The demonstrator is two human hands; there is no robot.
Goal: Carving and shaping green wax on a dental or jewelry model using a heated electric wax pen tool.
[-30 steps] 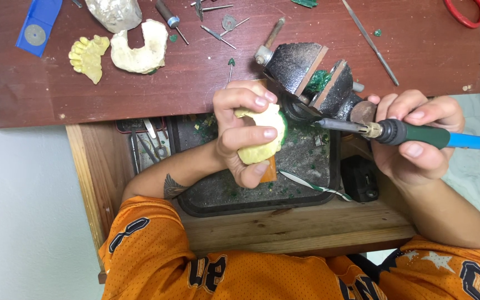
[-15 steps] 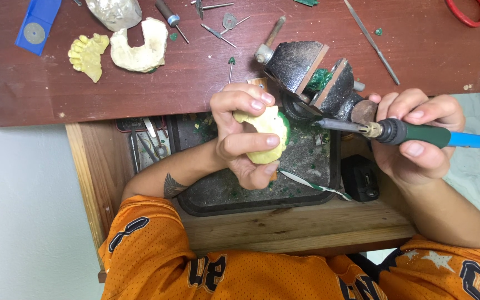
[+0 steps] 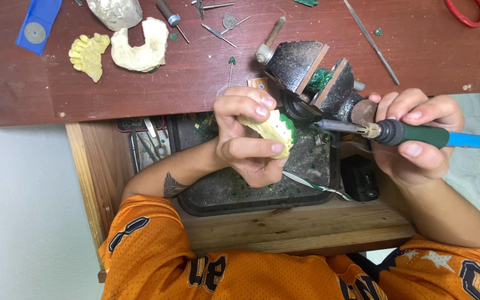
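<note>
Left hand [image 3: 249, 133] clamped on pale yellow plaster dental cast [image 3: 270, 128] over dark metal tray [image 3: 240, 197]; right hand [image 3: 415, 139], at three o'clock, gripped around green-and-blue handled electric carving tool [image 3: 418, 135].
</note>
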